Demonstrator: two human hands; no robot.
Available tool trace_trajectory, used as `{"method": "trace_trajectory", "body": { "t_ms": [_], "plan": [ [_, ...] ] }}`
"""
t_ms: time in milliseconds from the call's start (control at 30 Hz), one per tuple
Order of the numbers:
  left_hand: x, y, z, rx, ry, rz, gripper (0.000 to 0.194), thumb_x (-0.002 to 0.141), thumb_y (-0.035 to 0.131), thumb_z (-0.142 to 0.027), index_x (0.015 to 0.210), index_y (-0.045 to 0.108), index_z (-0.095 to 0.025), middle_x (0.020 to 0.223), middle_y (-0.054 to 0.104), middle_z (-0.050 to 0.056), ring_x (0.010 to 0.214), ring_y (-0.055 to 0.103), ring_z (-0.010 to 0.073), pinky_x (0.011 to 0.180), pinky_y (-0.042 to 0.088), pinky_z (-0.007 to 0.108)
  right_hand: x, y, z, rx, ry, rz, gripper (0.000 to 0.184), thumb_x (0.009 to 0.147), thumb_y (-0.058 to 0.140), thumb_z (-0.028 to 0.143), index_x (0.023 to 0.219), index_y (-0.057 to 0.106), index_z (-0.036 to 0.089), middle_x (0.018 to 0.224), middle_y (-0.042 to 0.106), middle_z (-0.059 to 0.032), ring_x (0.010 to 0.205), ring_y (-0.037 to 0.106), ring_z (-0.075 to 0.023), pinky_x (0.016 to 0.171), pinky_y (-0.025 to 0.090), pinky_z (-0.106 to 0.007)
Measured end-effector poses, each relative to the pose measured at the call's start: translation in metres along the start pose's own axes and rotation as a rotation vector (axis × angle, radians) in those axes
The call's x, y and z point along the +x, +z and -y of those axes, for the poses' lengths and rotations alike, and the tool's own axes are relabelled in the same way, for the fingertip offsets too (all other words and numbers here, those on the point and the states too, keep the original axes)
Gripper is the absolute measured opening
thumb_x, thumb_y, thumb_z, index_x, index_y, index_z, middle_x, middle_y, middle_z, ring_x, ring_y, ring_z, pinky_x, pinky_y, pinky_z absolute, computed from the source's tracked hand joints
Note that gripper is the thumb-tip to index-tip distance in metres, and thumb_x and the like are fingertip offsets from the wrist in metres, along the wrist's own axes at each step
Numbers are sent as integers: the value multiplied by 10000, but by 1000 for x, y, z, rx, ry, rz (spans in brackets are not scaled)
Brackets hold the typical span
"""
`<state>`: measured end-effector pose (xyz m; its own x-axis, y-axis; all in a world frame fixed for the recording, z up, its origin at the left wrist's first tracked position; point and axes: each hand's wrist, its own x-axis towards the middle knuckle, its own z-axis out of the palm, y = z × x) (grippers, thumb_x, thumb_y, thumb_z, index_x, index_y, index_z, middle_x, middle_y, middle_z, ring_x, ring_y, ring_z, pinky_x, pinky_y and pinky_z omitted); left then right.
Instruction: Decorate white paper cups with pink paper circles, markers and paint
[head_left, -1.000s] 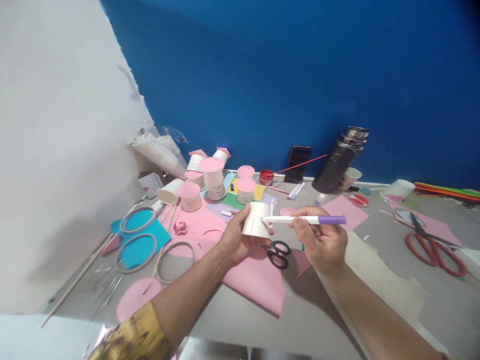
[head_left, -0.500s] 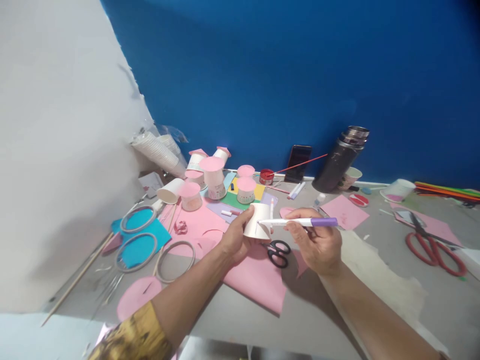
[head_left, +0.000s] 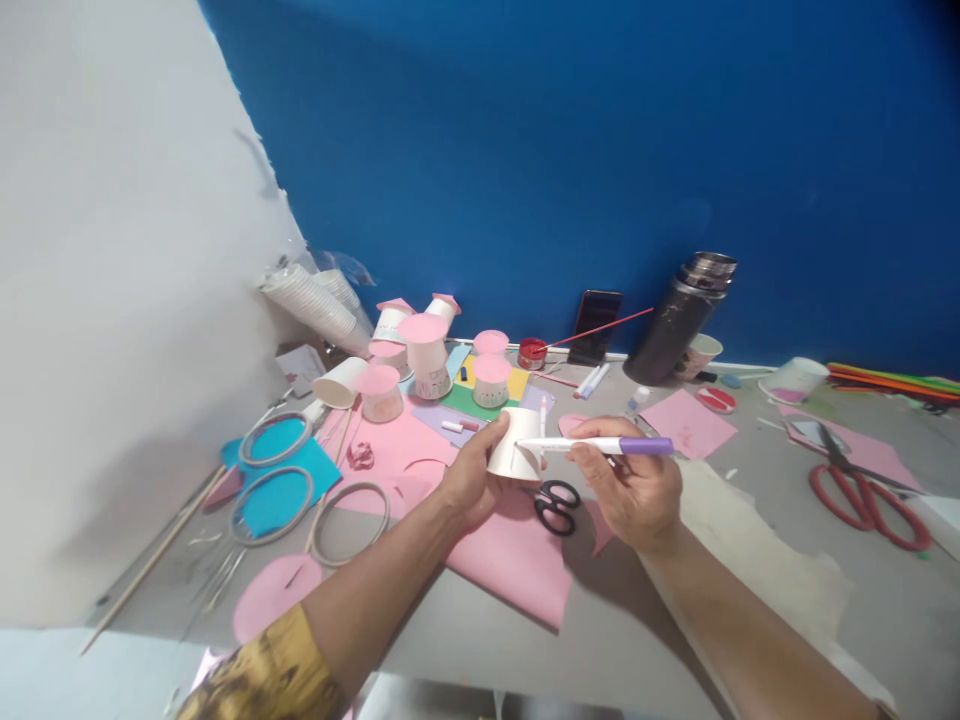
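A white paper cup (head_left: 507, 446), its wide rim downward, is gripped by my left hand (head_left: 474, 472) above the table. Between the fingers of my right hand (head_left: 636, 492) is a white felt-tip pen (head_left: 585, 445) with a purple end. The pen's tip meets the cup's side, where a short dark line shows. Black-handled scissors (head_left: 556, 507) lie just below and right of the cup, their blades hidden. Under my left hand is a sheet of pink paper (head_left: 517, 570). Behind the cup stand several decorated cups (head_left: 427, 358) topped with pink paper discs.
Red-handled scissors (head_left: 870, 500) rest on the right. A black flask (head_left: 679, 320) and a phone (head_left: 595, 327) stand by the blue wall. Grey rings (head_left: 351, 523) and blue paper (head_left: 281, 490) lie on the left, near a stack of paper cups (head_left: 311, 305).
Both hands hold almost the same position, with the pen tip still against the cup. The dark line on the cup looks barely different.
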<state>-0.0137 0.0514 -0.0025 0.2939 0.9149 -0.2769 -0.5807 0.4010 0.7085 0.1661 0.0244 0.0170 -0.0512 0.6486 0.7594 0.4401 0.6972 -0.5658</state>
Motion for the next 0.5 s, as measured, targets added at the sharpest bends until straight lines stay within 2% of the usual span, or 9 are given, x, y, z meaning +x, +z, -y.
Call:
{"method": "trace_trajectory", "body": {
  "t_ms": [100, 300, 500],
  "plan": [
    [1, 0, 0, -13, -11, 1, 369, 989, 524, -404, 1126, 640, -81, 813, 708, 131, 707, 711, 266, 578, 588, 368, 0, -1, 0, 15, 42, 0, 102, 958, 647, 307, 953, 689, 214, 909, 774, -62, 645, 688, -150, 555, 532, -247],
    [1, 0, -1, -59, -39, 4, 387, 994, 507, -420, 1159, 612, -86, 860, 717, 149, 694, 716, 271, 560, 585, 374, 0, -4, -1, 2, 125, -40, 150, 961, 640, 338, 929, 693, 202, 779, 748, -34, 459, 537, -99, 454, 456, -231],
    [1, -2, 0, -37, -22, 32, 393, 981, 538, -425, 1126, 646, -76, 822, 704, 135, 720, 716, 278, 573, 595, 384, 2, -3, 3, 2, 62, -31, 138, 956, 642, 335, 911, 690, 214, 822, 752, -36, 516, 611, -119, 500, 504, -239]
  ]
}}
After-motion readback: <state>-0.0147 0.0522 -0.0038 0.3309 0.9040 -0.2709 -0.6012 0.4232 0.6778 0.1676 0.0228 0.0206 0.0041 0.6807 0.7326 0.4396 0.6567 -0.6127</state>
